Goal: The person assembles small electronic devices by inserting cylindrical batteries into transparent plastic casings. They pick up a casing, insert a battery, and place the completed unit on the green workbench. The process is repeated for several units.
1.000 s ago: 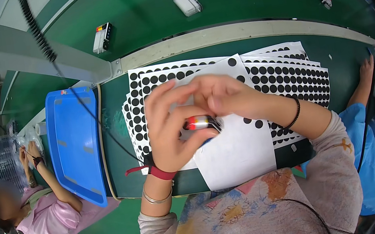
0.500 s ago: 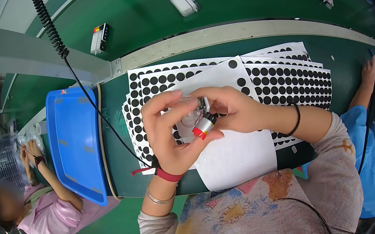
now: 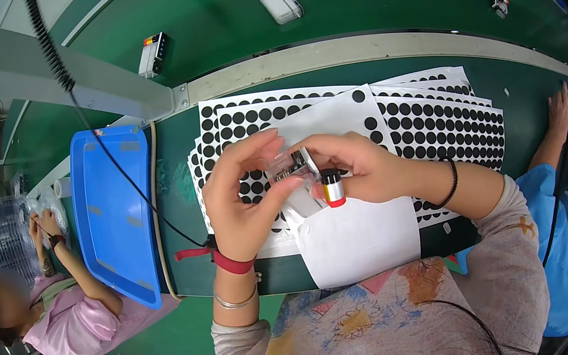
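Note:
Over the sheets, both of my hands meet around a small clear plastic housing (image 3: 291, 167) with black and metallic parts inside. My left hand (image 3: 239, 195) curls around its left side, the thumb pressed along the lower edge. My right hand (image 3: 363, 165) is closed at its right side, index finger along the top. A small battery-like cylinder (image 3: 333, 188), banded black, silver, yellow and red, hangs at my right fingers, close to the housing. Whether a wire joins the two is hidden. White sheets of black round stickers (image 3: 430, 122) lie underneath, with a blank white sheet (image 3: 362, 235) on top.
A blue tray (image 3: 118, 224) stands at the left, and a black cable (image 3: 117, 166) hangs between it and my left wrist. Across the metal rail, similar devices (image 3: 281, 3) rest on a green surface. Two people, one in pink (image 3: 73, 315), one in blue (image 3: 564, 231), work either side.
The cylinder has swung from slanted to nearly upright and shifted right. The clear housing has turned and shows more plainly. My left hand has moved slightly left.

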{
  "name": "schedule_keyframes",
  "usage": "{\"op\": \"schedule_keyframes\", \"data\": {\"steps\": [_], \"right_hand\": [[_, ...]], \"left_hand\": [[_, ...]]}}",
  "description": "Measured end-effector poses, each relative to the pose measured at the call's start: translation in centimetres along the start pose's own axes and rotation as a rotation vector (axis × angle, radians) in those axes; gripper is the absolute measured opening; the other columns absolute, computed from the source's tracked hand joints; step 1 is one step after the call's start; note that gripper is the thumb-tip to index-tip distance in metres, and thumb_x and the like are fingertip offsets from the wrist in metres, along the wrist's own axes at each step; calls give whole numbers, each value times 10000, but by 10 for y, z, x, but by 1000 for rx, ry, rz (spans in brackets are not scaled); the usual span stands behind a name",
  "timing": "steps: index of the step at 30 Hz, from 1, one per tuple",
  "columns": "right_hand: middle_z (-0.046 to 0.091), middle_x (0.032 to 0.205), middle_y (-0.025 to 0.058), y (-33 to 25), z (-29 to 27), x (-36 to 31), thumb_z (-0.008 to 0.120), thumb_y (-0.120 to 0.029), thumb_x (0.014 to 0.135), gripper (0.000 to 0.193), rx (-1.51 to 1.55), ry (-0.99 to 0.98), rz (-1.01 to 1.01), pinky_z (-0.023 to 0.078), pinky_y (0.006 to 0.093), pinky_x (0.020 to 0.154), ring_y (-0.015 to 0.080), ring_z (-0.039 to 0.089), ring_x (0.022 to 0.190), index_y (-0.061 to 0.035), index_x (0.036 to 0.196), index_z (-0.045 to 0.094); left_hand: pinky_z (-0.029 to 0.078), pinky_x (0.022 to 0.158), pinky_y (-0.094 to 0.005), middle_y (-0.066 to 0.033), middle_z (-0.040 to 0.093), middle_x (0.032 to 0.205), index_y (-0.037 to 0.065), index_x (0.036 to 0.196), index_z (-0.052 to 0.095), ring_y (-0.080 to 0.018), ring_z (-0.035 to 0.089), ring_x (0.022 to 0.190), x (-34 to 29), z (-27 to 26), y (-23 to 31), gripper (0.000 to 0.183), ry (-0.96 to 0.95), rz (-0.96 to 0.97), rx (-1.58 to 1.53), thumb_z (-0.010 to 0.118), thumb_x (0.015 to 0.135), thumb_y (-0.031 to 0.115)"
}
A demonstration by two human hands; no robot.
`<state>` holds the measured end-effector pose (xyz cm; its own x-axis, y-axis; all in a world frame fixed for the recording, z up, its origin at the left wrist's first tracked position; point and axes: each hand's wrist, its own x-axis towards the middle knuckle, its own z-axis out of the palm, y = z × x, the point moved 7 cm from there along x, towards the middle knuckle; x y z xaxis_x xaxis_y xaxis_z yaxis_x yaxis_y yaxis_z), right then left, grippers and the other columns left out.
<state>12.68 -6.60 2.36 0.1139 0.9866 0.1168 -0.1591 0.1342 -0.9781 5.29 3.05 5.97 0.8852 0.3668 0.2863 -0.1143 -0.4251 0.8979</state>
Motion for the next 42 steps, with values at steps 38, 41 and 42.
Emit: {"op": "schedule_keyframes", "data": {"steps": [38, 41, 42], "right_hand": [[559, 1066, 105, 5, -19, -6, 562, 60, 788, 413, 253, 399, -144, 486, 248, 764, 146, 560, 976, 16, 1164, 397], [552, 1075, 110, 4, -17, -4, 571, 48, 788, 408, 250, 377, -112, 486, 246, 759, 145, 557, 979, 16, 1159, 403], [553, 1077, 110, 3, -16, -5, 577, 39, 789, 404, 217, 370, -93, 485, 245, 759, 142, 556, 976, 16, 1155, 406]], "left_hand": [[387, 748, -351, -51, 554, 795, 64, 779, 604, -264, 503, 839, -9, 9, 33, 371, 259, 278, 631, 771, 542, 296], [389, 750, -348, -51, 561, 801, 62, 817, 620, -263, 503, 841, -11, 8, 33, 338, 295, 313, 696, 759, 569, 245], [390, 752, -348, -51, 565, 805, 61, 830, 625, -263, 504, 842, -11, 6, 33, 322, 320, 324, 707, 754, 582, 222]]}}
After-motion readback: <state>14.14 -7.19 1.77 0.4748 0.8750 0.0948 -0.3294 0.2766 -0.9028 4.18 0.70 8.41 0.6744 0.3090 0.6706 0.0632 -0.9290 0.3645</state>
